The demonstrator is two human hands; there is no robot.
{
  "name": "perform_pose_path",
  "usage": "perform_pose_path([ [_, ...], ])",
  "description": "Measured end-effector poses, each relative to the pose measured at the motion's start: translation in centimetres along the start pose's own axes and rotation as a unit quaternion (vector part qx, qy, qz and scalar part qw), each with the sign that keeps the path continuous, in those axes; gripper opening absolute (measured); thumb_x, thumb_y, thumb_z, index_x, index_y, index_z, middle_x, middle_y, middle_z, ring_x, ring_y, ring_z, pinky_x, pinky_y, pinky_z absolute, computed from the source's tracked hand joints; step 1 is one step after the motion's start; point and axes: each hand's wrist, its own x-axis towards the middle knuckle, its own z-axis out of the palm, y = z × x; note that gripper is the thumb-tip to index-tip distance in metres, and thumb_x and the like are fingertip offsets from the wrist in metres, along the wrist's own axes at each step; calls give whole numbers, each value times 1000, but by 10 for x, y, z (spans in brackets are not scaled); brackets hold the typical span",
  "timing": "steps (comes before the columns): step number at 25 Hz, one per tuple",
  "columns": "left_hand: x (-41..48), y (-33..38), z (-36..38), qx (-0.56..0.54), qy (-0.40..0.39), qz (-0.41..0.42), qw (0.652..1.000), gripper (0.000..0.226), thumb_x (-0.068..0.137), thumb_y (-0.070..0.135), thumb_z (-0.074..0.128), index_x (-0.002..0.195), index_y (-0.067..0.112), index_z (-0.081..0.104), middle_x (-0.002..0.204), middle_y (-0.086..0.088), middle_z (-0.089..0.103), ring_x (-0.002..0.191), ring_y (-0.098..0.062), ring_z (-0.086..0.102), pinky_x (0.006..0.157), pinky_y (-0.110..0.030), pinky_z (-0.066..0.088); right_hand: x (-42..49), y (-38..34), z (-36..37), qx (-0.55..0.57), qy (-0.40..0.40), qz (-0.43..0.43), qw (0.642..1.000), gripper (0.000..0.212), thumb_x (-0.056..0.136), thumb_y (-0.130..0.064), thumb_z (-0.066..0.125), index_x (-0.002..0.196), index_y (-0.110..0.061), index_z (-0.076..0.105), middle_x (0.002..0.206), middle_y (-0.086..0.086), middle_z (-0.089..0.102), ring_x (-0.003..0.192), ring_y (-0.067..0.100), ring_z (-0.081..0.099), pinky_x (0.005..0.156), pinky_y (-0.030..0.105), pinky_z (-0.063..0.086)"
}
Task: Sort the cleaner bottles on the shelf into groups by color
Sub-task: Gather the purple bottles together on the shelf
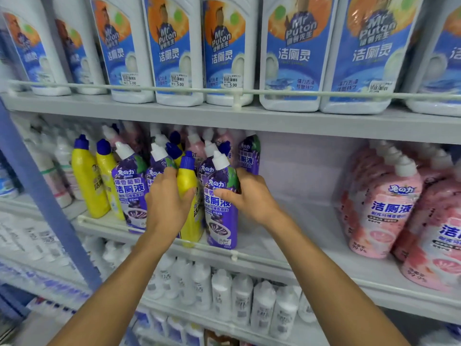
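Observation:
On the middle shelf stand mixed cleaner bottles. My left hand grips a yellow bottle with a blue cap at the front of the row. My right hand grips the purple bottle with a white cap beside it on the right. Two more yellow bottles stand at the left, and another purple bottle stands left of my left hand. More purple, yellow and pink bottles crowd behind. A group of pink bottles stands at the right end.
A bare stretch of shelf lies between the purple bottles and the pink group. Large white bottles with blue labels fill the shelf above. White bottles line the shelf below. A thin rail runs along the front edge. A blue upright post stands left.

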Motion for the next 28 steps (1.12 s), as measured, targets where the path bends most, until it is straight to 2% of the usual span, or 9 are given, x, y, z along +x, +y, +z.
perform_pose_path([
  [4,4,-7,-6,-34,-13,13,999,39,84,34,80,108,14,57,91,-9,65,86,-37,62,72,-48,51,-9,7,-16,-18,-8,14,1000,44,87,-45,76,113,-14,58,104,-2,71,89,13,65,69,20,46],
  [7,2,-12,-16,-120,-48,35,991,37,81,29,84,109,17,63,87,-3,69,78,-30,66,73,-47,56,-18,23,-37,-28,1,40,999,42,87,-41,76,114,-14,58,100,-4,69,83,9,64,62,5,43],
  [8,1,-12,-19,-144,-59,43,987,36,81,26,84,110,18,65,87,-1,70,77,-27,67,74,-45,57,-21,30,-46,-32,11,51,998,43,87,-41,77,114,-13,59,99,-4,69,84,10,65,61,4,43],
  [11,-1,-7,-23,-176,-81,56,979,39,82,21,84,115,16,65,87,4,68,76,-18,67,74,-36,57,-21,49,-67,-52,42,85,994,47,85,-41,79,115,-10,62,102,0,72,88,16,67,66,18,46],
  [13,1,-7,-23,-186,-88,43,978,41,84,20,82,121,15,64,90,5,67,76,-8,66,70,-29,53,-19,57,-72,-34,58,107,992,47,84,-39,80,117,-11,61,100,-4,69,85,13,64,66,18,46],
  [17,-5,-9,-19,-200,-71,28,977,45,84,21,81,124,16,62,97,3,68,82,-13,65,77,-34,57,-30,84,-49,33,81,156,984,59,72,-39,90,117,-18,59,105,-7,73,92,12,71,82,31,58],
  [20,-14,-4,-16,-198,-45,14,979,53,78,24,86,125,19,61,97,7,65,83,-13,63,70,-17,48,-35,104,-35,30,75,157,984,59,69,-42,91,112,-18,60,104,-7,74,89,12,71,81,33,60],
  [26,-17,-2,-5,-151,-9,17,988,53,76,26,88,120,20,59,86,7,62,77,-26,66,72,-39,53,12,128,-35,17,100,153,983,55,78,-35,86,118,-9,59,109,0,71,88,13,69,65,11,48],
  [28,-18,-2,-3,-148,-8,20,989,52,77,25,87,120,21,58,88,3,65,78,-28,67,73,-43,55,31,141,-34,13,120,169,978,57,79,-37,84,121,-8,58,116,6,72,89,17,69,69,17,52],
])
